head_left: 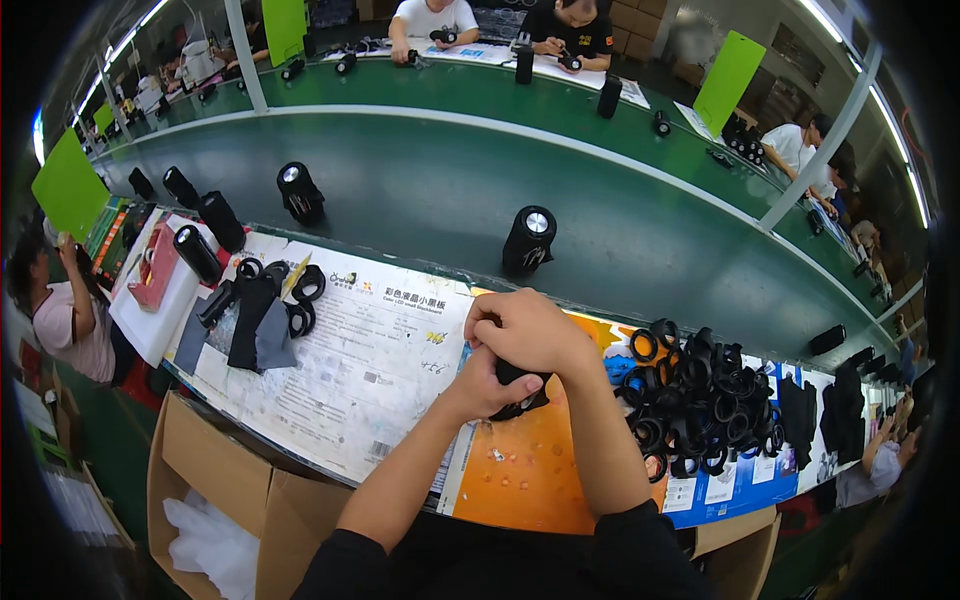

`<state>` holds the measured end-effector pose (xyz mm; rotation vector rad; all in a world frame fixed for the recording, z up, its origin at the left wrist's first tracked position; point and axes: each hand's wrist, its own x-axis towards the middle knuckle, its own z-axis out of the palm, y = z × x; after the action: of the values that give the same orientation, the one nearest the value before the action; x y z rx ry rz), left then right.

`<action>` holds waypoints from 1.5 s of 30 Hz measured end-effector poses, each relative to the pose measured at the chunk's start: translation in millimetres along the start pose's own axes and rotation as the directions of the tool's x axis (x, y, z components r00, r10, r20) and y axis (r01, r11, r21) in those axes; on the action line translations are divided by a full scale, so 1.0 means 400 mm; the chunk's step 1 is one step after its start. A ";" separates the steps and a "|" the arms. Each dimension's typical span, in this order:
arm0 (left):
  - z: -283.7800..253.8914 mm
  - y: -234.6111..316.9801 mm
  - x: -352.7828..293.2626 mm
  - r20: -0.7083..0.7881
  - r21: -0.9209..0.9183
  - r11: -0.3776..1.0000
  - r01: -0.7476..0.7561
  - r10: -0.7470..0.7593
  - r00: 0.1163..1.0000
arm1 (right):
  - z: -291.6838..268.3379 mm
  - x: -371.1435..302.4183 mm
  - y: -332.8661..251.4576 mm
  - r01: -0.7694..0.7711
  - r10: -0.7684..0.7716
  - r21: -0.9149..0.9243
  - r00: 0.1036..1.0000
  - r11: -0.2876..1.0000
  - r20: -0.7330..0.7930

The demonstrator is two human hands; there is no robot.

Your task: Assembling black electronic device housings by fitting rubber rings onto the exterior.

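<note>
Clasping a black piece, left hand curls snugly under bent-fingered right hand (hold unclear from here); likely stiff, light, best gripped around its sides

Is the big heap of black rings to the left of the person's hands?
No, the heap of black rings lies to the right of both the left hand and the right hand.
</note>
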<state>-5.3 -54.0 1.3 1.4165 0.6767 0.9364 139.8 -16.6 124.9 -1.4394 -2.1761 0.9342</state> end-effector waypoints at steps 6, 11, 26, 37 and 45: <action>-0.001 -0.006 0.001 0.015 -0.031 0.999 -0.016 0.017 1.000 | 0.012 -0.029 0.004 0.023 -0.027 -0.038 0.995 0.999 -0.101; 0.004 0.004 0.007 0.078 0.050 0.998 0.037 -0.040 0.996 | 0.012 -0.050 0.024 0.031 -0.030 0.005 0.986 0.999 -0.162; -0.039 0.020 0.020 0.066 -0.094 0.991 0.099 -0.093 0.994 | 0.005 0.004 0.039 -0.018 0.057 0.143 0.960 0.990 -0.275; -0.097 0.069 0.002 0.026 -0.375 0.884 0.279 -0.291 0.956 | -0.074 0.073 0.241 -0.388 -0.113 -0.390 0.572 0.835 -0.812; -0.223 0.109 0.233 -0.307 0.328 0.940 0.091 0.016 0.951 | -0.103 0.028 0.304 -0.272 0.049 -0.218 0.723 0.937 -0.689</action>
<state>-41.2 67.8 50.7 1.5653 1.1395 1.0562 241.8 38.3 68.8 -1.7776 -1.6809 0.0419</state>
